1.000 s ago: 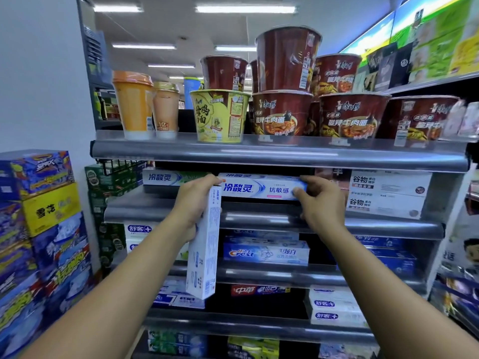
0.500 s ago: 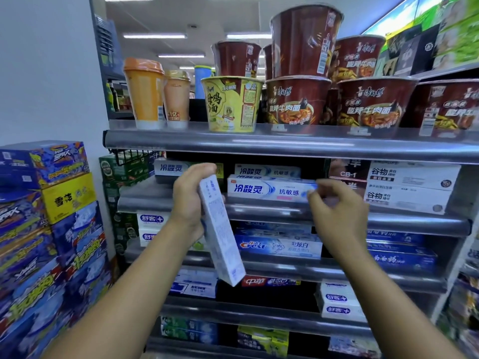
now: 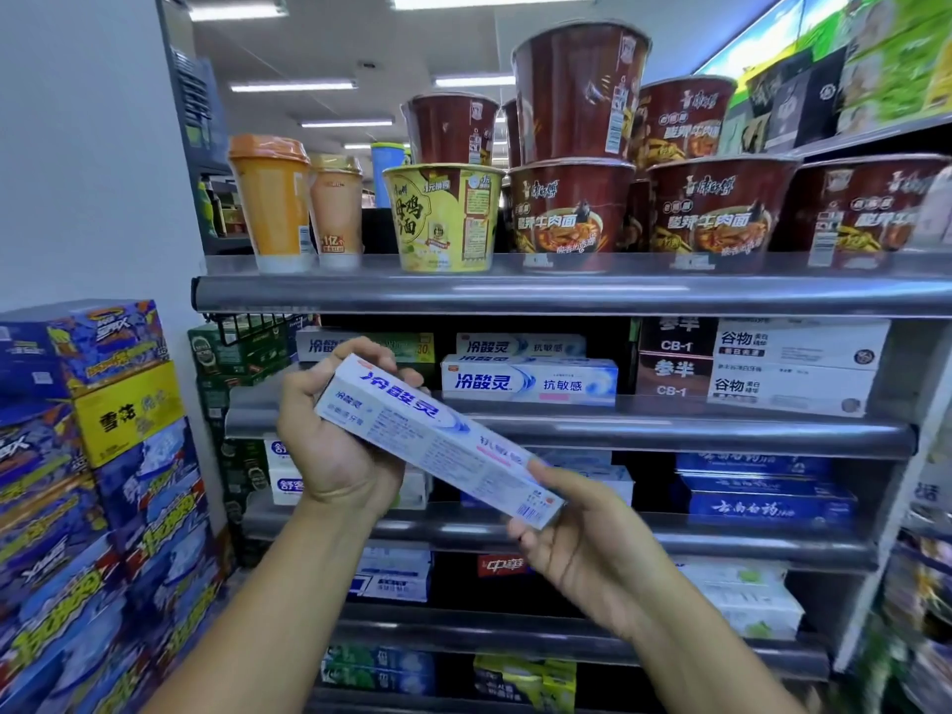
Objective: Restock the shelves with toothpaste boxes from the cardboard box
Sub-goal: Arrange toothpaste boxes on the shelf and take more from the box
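Observation:
A white and blue toothpaste box (image 3: pixel 438 438) slants down to the right in front of the shelves. My left hand (image 3: pixel 335 440) grips its upper left end. My right hand (image 3: pixel 577 533) holds its lower right end from below. Behind them, a matching toothpaste box (image 3: pixel 530 381) lies on the second shelf (image 3: pixel 669 430), with another box (image 3: pixel 520 345) stacked behind it. More toothpaste boxes (image 3: pixel 762 502) fill the lower shelves. The cardboard box is out of view.
Instant noodle cups (image 3: pixel 572 208) and drink cups (image 3: pixel 273 203) stand on the top shelf (image 3: pixel 566 293). White and dark boxes (image 3: pixel 793 368) sit at the right of the second shelf. Stacked blue and yellow cartons (image 3: pixel 92 456) rise along the wall at the left.
My right hand left the shelved box and came down to take the lower end of the box in my left hand. That box swung from nearly upright to a slant.

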`<state>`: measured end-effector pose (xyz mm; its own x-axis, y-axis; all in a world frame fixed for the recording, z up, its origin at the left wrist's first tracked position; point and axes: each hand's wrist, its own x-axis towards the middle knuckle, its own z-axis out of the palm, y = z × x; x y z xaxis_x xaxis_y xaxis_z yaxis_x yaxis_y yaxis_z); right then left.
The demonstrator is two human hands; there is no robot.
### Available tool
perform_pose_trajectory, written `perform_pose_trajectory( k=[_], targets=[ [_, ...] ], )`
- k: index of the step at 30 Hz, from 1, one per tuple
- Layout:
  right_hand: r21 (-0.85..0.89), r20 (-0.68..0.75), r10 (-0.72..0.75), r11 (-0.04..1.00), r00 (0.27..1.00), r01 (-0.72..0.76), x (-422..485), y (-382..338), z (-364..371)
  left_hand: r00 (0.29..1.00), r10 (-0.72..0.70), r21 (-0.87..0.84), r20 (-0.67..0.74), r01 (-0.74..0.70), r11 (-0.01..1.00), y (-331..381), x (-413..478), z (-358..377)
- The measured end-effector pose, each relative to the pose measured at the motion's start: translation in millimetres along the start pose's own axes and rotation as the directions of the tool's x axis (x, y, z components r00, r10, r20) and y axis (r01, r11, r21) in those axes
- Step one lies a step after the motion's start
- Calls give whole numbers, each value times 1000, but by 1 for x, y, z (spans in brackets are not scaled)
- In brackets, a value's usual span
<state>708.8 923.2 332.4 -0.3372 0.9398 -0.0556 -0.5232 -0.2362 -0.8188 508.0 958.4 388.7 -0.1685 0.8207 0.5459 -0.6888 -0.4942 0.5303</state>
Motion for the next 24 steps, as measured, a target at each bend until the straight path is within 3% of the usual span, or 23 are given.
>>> perform_pose_trajectory(
  k=[4, 9, 12, 15, 19, 24],
  targets=[
    [-122, -85, -257, 962, 963, 246, -4, -13, -11, 993, -90, 210, -82, 105, 972, 0, -7, -27],
    [-282, -75, -446, 867, 892, 410, -9, -26, -18, 979, -192, 438, -72, 204, 876, 8, -11, -47],
    [-323, -87, -543, 809, 835, 492, -8, -29, -19, 979, -182, 492, -90, 203, 847, 6, -10, -47],
    [-358, -129, -611, 763, 781, 538, -4, -31, -24, 980, -147, 484, -135, 194, 853, 3, -6, -42],
    [-400, -202, -711, 688, 674, 605, 5, -41, -29, 986, -140, 571, -87, 165, 804, -6, 8, -28],
    [-621, -226, -801, 557, 554, 552, 23, -69, -36, 996, -57, 673, -72, 91, 734, -27, 39, -13]
  ],
)
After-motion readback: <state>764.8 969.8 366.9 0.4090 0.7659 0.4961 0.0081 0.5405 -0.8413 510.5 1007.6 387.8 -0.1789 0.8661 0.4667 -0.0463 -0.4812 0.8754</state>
